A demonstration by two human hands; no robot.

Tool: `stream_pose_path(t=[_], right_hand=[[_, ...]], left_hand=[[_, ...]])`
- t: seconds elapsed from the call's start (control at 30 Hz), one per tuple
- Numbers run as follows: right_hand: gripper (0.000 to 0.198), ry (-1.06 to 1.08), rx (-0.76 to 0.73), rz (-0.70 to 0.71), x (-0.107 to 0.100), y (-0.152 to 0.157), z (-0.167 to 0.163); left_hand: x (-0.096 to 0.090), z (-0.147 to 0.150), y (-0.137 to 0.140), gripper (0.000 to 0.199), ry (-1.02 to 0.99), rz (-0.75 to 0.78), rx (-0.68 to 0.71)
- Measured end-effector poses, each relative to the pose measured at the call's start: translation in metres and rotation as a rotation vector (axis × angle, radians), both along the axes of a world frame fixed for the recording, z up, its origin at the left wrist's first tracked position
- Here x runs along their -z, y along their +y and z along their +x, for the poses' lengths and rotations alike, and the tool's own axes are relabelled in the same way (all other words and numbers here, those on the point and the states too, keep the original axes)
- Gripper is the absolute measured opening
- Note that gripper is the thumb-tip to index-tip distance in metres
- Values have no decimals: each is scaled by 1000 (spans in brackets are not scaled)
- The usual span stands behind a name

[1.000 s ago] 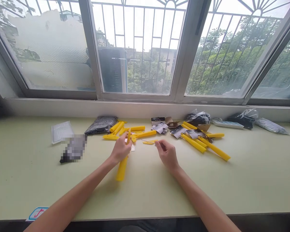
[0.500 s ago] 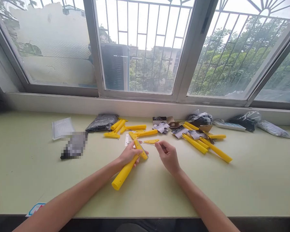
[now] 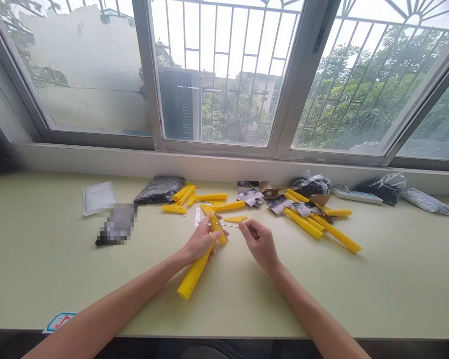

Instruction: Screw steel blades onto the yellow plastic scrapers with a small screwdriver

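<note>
My left hand [image 3: 201,241] is closed around a yellow scraper [image 3: 195,271] below its head. The scraper's long handle slants down toward me, and its angled head faces right with a metal edge along it. Pinched in my right hand [image 3: 260,244] is a thin metal driver [image 3: 230,226]; my fingers hide its handle end. Its tip meets the face of the scraper head, near the middle. Just behind my hands lie a loose yellow scraper plate [image 3: 235,219] and another yellow scraper [image 3: 230,206].
More yellow scrapers [image 3: 179,201] lie at the back beside a black plastic bag [image 3: 160,189]. Several yellow handles [image 3: 336,233] are heaped at right with printed cards [image 3: 279,204]. A clear plastic tray [image 3: 98,198] lies at left. Bagged items line the window wall.
The driver's tip has moved from near the top of the scraper head down onto its face. The scraper has turned slightly in my left hand.
</note>
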State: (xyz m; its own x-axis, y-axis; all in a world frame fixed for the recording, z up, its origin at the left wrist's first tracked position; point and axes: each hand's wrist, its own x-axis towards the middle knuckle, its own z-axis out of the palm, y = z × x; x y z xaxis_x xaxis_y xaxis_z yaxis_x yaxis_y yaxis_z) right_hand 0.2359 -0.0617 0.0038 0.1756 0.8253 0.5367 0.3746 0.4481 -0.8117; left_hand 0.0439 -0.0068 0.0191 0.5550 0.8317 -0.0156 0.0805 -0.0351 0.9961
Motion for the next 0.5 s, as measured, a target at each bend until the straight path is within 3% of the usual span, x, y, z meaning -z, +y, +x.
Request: stream_pose_path(t=[0.5], right_hand=[[34,17,-5,1,0,1,-2]], left_hand=[[-1,1,-1,41,7,13,7]])
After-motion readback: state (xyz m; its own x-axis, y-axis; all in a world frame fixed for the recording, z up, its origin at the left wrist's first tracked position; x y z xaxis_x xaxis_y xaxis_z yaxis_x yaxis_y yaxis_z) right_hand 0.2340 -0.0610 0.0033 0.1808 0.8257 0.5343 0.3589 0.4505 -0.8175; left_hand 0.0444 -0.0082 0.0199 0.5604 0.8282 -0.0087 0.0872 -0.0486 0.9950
